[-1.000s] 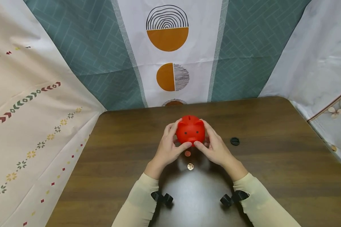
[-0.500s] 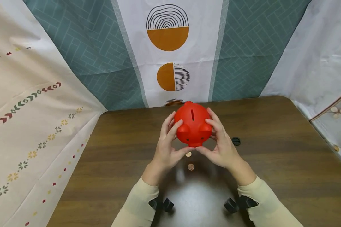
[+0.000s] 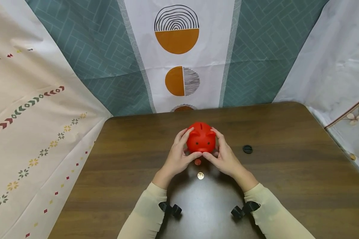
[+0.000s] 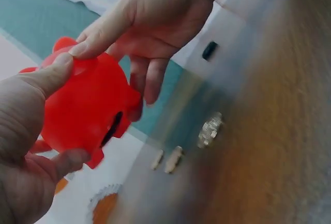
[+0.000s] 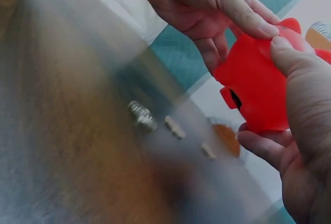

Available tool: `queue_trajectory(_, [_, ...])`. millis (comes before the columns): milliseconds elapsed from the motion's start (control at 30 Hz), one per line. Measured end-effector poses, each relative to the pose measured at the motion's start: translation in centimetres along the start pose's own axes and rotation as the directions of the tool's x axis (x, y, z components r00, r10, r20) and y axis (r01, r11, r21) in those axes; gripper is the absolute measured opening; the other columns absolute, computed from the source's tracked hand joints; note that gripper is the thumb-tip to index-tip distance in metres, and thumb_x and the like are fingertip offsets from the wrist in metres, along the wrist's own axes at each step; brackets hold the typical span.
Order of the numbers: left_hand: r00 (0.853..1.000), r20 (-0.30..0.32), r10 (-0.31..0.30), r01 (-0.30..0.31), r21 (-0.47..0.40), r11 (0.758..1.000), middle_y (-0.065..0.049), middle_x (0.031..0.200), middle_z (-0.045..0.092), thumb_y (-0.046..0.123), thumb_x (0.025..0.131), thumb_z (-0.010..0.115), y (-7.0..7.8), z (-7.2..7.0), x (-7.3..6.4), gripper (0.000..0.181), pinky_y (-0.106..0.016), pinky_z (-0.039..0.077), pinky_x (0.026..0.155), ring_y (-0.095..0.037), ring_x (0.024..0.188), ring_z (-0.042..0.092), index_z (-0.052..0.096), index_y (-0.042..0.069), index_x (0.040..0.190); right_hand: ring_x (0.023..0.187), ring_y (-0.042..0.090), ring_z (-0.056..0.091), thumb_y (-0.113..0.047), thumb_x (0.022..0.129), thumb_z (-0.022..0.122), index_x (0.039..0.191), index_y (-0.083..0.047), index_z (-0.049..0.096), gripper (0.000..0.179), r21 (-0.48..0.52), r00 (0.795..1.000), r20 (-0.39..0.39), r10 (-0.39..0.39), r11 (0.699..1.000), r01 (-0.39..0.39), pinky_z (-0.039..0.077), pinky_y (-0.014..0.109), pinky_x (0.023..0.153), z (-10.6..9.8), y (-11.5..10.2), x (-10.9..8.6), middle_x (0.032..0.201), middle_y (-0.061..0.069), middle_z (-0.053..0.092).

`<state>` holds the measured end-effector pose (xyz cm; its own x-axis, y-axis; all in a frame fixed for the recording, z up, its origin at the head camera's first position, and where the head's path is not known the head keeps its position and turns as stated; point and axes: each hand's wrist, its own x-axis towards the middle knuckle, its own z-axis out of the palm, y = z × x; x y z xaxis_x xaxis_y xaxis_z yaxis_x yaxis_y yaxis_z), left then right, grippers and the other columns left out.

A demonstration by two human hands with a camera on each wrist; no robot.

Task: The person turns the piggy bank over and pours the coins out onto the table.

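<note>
Both hands hold a red piggy bank (image 3: 201,143) above the table, its snout toward the head camera and its coin slot on top. The left hand (image 3: 177,155) grips one side and the right hand (image 3: 225,157) the other, thumbs meeting under the snout. On the bank's underside, a dark opening (image 4: 111,129) shows in the left wrist view. Below the hands lie a copper-coloured coin (image 3: 197,162) and a shiny coin (image 3: 200,175). A third, blurred coin (image 5: 208,151) appears in the right wrist view. Right of the right hand lies a round black plug (image 3: 247,149).
The brown wooden table (image 3: 131,186) runs back to a green and white patterned cloth (image 3: 107,66). A cream cloth (image 3: 33,109) hangs on the left and a white one (image 3: 332,59) on the right.
Both hands raised the piggy bank and tipped its snout down half a second ago. Now they have lowered it again, tilting it back so the face shows more.
</note>
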<state>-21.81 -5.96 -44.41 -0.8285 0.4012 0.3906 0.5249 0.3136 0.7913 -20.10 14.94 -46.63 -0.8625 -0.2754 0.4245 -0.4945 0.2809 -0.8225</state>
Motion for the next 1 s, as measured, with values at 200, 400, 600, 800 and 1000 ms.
queue_trajectory(200, [0.967,-0.092,0.239,-0.237,0.031,0.971,-0.015,0.151,0.023,0.012,0.074,0.083,3.0,-0.7,0.4,0.087,-0.041,0.054,0.085,-0.032,0.128,0.044,0.035,0.012,0.147,0.103,0.036,0.064,-0.006,0.075,0.082,0.146,-0.007,0.026,0.09,-0.083,0.967,-0.085,-0.242,0.968,0.235,0.057,0.039,0.076,-1.7,-3.4,0.8,0.155,0.014,0.025])
queue_trajectory(400, [0.999,-0.025,0.024,-0.024,-0.003,1.0,-0.018,0.147,0.029,0.013,0.08,0.078,1.9,0.2,0.3,0.083,-0.041,0.053,0.086,-0.032,0.126,0.043,0.032,0.01,0.149,0.072,0.019,0.059,-0.013,0.082,0.077,0.151,-0.012,0.021,0.088,-0.106,0.999,-0.036,-0.005,0.994,0.001,0.056,0.025,0.064,-0.9,-1.8,0.2,0.132,0.017,0.048])
queue_trajectory(600, [0.999,-0.019,-0.037,0.037,0.027,0.999,-0.008,0.148,0.03,0.026,0.081,0.078,-0.5,0.5,-0.1,0.085,-0.036,0.055,0.083,-0.026,0.125,0.044,0.03,0.026,0.151,0.076,0.02,0.063,-0.021,0.084,0.076,0.151,-0.024,0.02,0.088,-0.036,0.998,-0.02,0.061,0.997,-0.061,0.057,0.028,0.065,0.0,0.5,-0.1,0.135,0.014,0.047])
queue_trajectory(800, [0.992,0.008,-0.126,0.126,-0.011,0.992,-0.003,0.145,0.035,0.029,0.082,0.076,-1.1,0.8,0.0,0.083,-0.033,0.056,0.08,-0.023,0.114,0.051,0.028,0.03,0.151,0.091,0.024,0.067,-0.03,0.085,0.074,0.148,-0.027,0.023,0.082,-0.009,0.989,-0.003,0.148,0.989,-0.148,0.057,0.029,0.071,0.2,0.8,0.0,0.139,0.01,0.044])
queue_trajectory(1000, [0.969,-0.145,0.2,-0.202,-0.002,0.979,-0.01,0.151,0.028,0.015,0.075,0.082,1.8,0.0,0.2,0.087,-0.039,0.055,0.084,-0.029,0.125,0.046,0.035,0.018,0.149,0.101,0.032,0.064,-0.036,0.084,0.074,0.148,-0.013,0.029,0.082,-0.097,0.974,-0.114,-0.198,0.977,0.187,0.057,0.034,0.075,-1.1,-2.2,0.7,0.151,0.011,0.032])
